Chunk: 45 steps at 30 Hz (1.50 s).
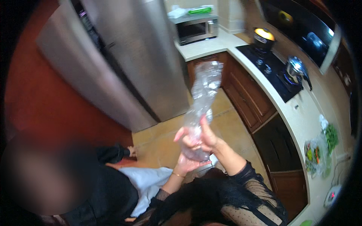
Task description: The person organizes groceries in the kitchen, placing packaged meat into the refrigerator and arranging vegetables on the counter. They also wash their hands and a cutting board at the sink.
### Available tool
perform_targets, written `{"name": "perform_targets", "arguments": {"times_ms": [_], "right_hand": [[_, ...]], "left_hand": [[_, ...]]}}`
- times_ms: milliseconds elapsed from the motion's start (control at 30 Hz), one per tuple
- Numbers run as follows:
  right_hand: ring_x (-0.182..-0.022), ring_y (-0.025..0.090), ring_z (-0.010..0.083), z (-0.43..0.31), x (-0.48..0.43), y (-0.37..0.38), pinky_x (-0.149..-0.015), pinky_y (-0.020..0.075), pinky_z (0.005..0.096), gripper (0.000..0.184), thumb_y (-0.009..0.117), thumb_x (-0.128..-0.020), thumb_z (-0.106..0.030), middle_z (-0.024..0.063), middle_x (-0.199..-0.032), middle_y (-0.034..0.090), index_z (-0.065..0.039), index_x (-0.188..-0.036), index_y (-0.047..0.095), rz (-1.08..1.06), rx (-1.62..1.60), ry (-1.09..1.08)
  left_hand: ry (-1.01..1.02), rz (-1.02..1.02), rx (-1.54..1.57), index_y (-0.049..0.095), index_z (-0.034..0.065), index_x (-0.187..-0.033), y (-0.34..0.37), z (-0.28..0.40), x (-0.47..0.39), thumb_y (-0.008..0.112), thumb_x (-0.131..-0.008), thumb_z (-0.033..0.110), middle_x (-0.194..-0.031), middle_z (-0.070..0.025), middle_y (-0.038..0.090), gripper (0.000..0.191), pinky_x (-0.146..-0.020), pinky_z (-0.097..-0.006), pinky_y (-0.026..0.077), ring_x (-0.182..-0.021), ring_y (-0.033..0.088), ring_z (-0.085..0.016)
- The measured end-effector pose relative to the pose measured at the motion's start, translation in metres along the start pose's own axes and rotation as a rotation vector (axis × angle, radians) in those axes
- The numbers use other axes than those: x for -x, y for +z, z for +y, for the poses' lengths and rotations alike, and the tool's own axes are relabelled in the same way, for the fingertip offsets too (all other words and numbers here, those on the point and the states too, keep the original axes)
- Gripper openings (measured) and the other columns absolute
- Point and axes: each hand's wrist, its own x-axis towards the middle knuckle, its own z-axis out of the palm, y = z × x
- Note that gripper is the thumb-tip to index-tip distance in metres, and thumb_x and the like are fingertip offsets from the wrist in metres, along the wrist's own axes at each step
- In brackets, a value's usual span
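Note:
A long, crinkled clear plastic bag [208, 84] extends from my hands towards the cabinets, above the tiled floor. My right hand [205, 138] grips it around its gathered lower part, thumb raised along one side. Beneath the rounded bottom end of the bag, my left hand [188, 163] lies palm up and bears it, its fingers stretched out flat. Something pale or pinkish seems to sit in that bottom end, but blur and glare hide what it is.
A person in dark clothes [113, 192] is close at my left. Ahead stands a steel refrigerator [147, 56]. Along the counter [294, 121] are a microwave [195, 29], a black pot [263, 41] and a steel pressure cooker [294, 69] on the hob, bagged vegetables [315, 154] and leafy greens [331, 137].

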Motion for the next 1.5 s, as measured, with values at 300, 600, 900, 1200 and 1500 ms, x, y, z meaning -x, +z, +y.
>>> {"name": "perform_targets", "arguments": {"times_ms": [300,600,900,1200,1500], "right_hand": [[-0.051,0.038,0.0051,-0.024,-0.031,-0.056,-0.045,0.0323,0.0194,0.044,0.048,-0.094,-0.036,-0.0015,-0.063,0.047,0.000,-0.118,0.059,-0.235,0.167,0.206],[-0.127,0.040,0.0304,-0.096,-0.139,-0.133,-0.107,0.0326,0.0373,0.088,0.054,-0.072,0.011,0.0164,-0.148,0.026,-0.010,-0.149,0.018,0.787,1.406,-0.769],[-0.129,0.041,0.0239,-0.010,-0.239,-0.129,-0.108,0.0317,0.0385,0.066,0.064,-0.083,-0.010,0.0112,-0.137,0.046,-0.009,-0.142,0.034,0.128,-0.009,0.016],[-0.101,0.059,0.0216,0.073,-0.382,-0.113,-0.089,0.0503,0.0363,0.043,0.065,-0.082,-0.009,0.0079,-0.110,0.059,-0.007,-0.122,0.048,0.294,-0.378,-0.092],[-0.100,0.062,0.0225,0.074,-0.393,-0.099,-0.087,0.0529,0.0358,0.047,0.065,-0.080,-0.003,0.0111,-0.110,0.061,-0.002,-0.124,0.048,0.360,-0.312,-0.165]], "left_hand": [[-0.271,-0.280,0.291,0.028,0.0057,-0.144,-0.044,0.021,-0.051,0.049,-0.085,0.061,-0.148,-0.0181,0.029,0.083,-0.099,-0.0523,0.041,-0.133,0.034,-0.037],[0.720,0.110,-0.322,0.035,0.0092,-0.138,0.032,0.144,-0.092,0.062,-0.082,0.050,-0.132,-0.0121,0.048,0.075,-0.096,-0.0429,0.044,-0.118,0.049,-0.026],[1.012,0.271,-0.588,0.037,0.0122,-0.138,0.043,0.276,0.011,0.064,-0.086,0.040,-0.125,-0.0065,0.052,0.064,-0.095,-0.0357,0.044,-0.114,0.050,-0.021],[0.325,0.735,-2.532,0.062,0.0109,-0.119,0.126,0.454,0.085,0.052,-0.087,0.042,-0.121,-0.0160,0.055,0.045,-0.092,-0.0432,0.043,-0.108,0.055,-0.032],[0.583,1.273,-3.598,0.073,-0.0015,-0.082,0.136,0.633,0.088,0.030,-0.077,0.079,-0.091,-0.0153,0.067,0.091,-0.104,-0.0396,0.029,-0.100,0.058,-0.025]]}}
